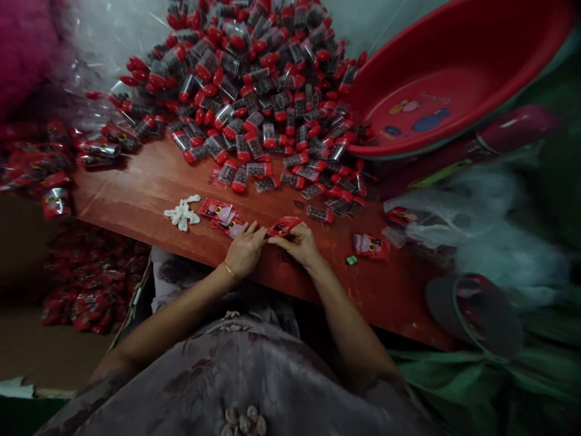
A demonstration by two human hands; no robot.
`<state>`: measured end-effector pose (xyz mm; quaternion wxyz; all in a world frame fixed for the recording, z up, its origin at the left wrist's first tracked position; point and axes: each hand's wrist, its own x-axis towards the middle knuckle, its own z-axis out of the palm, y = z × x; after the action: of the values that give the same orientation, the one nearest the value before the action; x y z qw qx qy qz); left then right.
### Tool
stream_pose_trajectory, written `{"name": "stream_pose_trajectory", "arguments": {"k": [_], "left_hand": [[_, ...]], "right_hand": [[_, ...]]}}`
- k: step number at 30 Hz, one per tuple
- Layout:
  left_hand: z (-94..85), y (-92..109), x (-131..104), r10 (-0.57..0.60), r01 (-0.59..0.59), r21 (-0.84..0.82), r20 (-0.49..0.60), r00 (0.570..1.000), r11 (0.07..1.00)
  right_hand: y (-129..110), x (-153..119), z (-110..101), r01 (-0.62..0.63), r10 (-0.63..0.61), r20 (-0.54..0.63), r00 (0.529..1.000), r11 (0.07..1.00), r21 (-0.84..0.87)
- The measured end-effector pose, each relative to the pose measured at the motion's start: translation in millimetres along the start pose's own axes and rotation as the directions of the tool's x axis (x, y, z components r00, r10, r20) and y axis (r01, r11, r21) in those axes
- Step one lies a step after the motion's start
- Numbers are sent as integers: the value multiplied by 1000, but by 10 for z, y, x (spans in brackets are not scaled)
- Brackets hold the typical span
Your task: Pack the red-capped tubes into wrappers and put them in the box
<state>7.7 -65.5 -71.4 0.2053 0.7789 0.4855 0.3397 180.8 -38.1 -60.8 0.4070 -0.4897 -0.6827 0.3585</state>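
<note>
In the head view my right hand (300, 244) pinches a small red printed packet (282, 226) above the front part of the table. My left hand (246, 249), with a bracelet at the wrist, is beside the packet's left end. Its fingers are closed together, and what is between them is hidden. Just past the left hand lie flat red printed packets (218, 210), partly covered by it. A crumpled white piece (182, 212) rests to their left. Beyond both hands spreads a big pile of small clear containers with red caps (254, 91), dark inside.
A red basin (436, 79) leans at the back right. Filled red packets lie in a heap (34, 157) at the left and in a box (97, 284) below. A red packet (371, 247), a green scrap (351, 260), clear plastic bags (494, 224) and a grey bin (476, 315) are at the right.
</note>
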Motion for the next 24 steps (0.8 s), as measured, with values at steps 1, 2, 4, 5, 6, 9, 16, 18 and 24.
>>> {"name": "stream_pose_trajectory", "arguments": {"k": [1, 2, 4, 5, 6, 9, 16, 18, 24], "left_hand": [[-14, 8, -7, -15, 14, 21, 32, 999, 1000], [-32, 22, -13, -29, 27, 33, 52, 998, 999], [-81, 71, -13, -51, 51, 13, 40, 998, 999], [-110, 104, -2, -61, 61, -22, 18, 998, 998], [-141, 141, 18, -73, 72, -69, -10, 997, 995], [-219, 232, 133, -97, 91, -204, -23, 995, 975], [-201, 213, 280, -92, 107, -241, 70, 993, 965], [-172, 201, 243, -69, 86, -264, 70, 995, 961], [-57, 164, 126, -69, 77, -203, 45, 997, 976]], "right_hand": [[6, -6, 5, 30, -30, 4, 1000, 999, -32], [13, -11, 10, 69, -68, 12, 998, 995, -71], [27, -17, 22, 115, -114, 16, 993, 985, -130], [32, -16, 29, 120, -120, 7, 993, 982, -145], [35, -14, 34, 120, -122, 0, 993, 981, -151], [31, -6, 37, 116, -117, 2, 993, 987, -115], [34, -100, -27, 51, -44, -77, 996, 995, 91], [50, -131, -44, 62, -53, -84, 995, 992, 108], [56, -153, -79, 126, -123, -89, 988, 992, 23]]}}
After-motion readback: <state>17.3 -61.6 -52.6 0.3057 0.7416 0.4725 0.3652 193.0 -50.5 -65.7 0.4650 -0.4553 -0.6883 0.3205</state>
